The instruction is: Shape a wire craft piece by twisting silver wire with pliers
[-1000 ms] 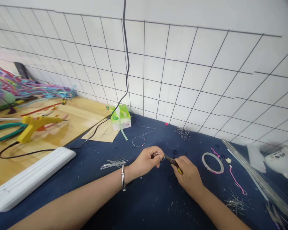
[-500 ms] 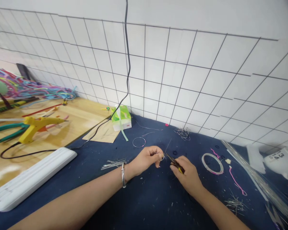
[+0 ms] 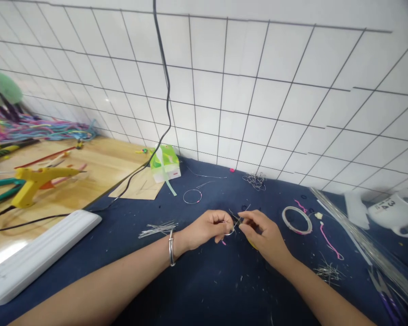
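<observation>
My left hand (image 3: 209, 228), a silver bangle on its wrist, pinches a small loop of thin wire (image 3: 230, 233) between thumb and fingers. A bit of pink (image 3: 223, 243) shows just below those fingertips. Close by on the right, my right hand (image 3: 267, 237) has thumb and forefinger closed on the loop's loose wire end (image 3: 237, 222). Pliers stay tucked in that same hand; mostly a yellow part of the handle (image 3: 252, 245) shows under the palm. Behind the hands, a finished-looking wire ring (image 3: 192, 202) with pink bits lies flat on the dark blue cloth (image 3: 197, 280).
Cut wires (image 3: 158, 228) lie left, with more wire scraps (image 3: 329, 273) right. A wire coil (image 3: 283, 222), pink cord (image 3: 329, 242), scissors (image 3: 382, 290) and a white mug (image 3: 391, 213) are at right. A power strip (image 3: 44, 258), yellow glue gun (image 3: 32, 183) and tissue pack (image 3: 166, 170) stand left.
My right hand has moved in closer to the left; its thumb and forefinger now grip the wire, and the pliers that pointed at it are mostly hidden. The view has shifted slightly.
</observation>
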The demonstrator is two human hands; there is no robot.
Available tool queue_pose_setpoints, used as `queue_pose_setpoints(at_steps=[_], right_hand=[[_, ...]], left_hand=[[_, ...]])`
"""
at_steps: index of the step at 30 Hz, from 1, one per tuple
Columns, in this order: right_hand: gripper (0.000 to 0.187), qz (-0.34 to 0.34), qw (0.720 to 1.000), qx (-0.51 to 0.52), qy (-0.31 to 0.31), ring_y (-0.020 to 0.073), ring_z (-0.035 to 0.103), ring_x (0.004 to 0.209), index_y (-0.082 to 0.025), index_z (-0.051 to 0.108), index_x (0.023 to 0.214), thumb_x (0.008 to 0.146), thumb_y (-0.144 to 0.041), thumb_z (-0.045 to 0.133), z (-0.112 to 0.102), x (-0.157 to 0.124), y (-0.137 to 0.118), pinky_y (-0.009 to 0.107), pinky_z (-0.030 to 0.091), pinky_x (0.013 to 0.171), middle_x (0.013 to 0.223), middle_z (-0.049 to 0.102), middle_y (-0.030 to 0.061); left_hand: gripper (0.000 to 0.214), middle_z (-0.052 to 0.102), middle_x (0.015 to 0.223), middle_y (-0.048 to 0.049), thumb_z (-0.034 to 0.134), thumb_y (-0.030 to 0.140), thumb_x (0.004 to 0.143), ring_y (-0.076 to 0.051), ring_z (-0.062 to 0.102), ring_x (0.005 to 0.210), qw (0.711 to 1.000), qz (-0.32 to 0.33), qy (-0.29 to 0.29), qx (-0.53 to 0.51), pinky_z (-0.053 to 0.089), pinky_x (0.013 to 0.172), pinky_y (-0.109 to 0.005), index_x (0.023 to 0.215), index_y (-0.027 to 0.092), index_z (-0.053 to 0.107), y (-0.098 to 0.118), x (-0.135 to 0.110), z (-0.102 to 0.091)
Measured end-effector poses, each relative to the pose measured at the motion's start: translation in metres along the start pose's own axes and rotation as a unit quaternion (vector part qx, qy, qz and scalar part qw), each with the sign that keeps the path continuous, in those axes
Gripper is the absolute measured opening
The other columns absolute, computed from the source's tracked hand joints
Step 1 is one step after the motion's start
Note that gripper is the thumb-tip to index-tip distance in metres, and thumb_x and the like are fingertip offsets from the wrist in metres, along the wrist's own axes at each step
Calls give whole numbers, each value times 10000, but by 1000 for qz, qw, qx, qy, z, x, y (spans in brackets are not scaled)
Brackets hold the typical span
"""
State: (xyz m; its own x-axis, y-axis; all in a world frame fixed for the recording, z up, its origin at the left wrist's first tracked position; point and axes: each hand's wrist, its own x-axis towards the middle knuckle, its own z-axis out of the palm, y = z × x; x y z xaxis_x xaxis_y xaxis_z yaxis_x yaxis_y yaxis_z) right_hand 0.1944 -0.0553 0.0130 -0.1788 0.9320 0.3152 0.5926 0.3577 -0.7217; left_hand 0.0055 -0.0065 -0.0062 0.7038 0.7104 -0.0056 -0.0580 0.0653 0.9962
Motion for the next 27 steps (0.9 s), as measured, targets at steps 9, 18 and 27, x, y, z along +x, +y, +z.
queue_pose_setpoints(at_steps=[9,18,27], right_hand=[[193,-27,1000,9,-4,103,564,679,-227,637,825,845,-278,452,-7,-4,-20,217,438,647,746,623,-3],[175,-74,997,-28,4,103,581,717,-222,628,817,840,-271,461,0,-8,-14,218,449,682,761,634,-1],[173,-55,998,-37,4,95,577,675,-226,637,764,826,-266,481,2,-7,-15,216,439,666,715,635,-18]], left_hand=[[167,486,576,32,559,280,759,-39,403,437,998,-40,-36,-25,383,508,-206,729,117,535,-2,-1,7],[144,491,555,33,554,255,763,-52,442,452,998,-45,-43,-23,395,536,-217,734,114,553,-4,0,7],[220,524,548,14,563,329,769,-70,480,484,999,-31,-32,27,400,576,-225,725,113,580,-4,1,7]])
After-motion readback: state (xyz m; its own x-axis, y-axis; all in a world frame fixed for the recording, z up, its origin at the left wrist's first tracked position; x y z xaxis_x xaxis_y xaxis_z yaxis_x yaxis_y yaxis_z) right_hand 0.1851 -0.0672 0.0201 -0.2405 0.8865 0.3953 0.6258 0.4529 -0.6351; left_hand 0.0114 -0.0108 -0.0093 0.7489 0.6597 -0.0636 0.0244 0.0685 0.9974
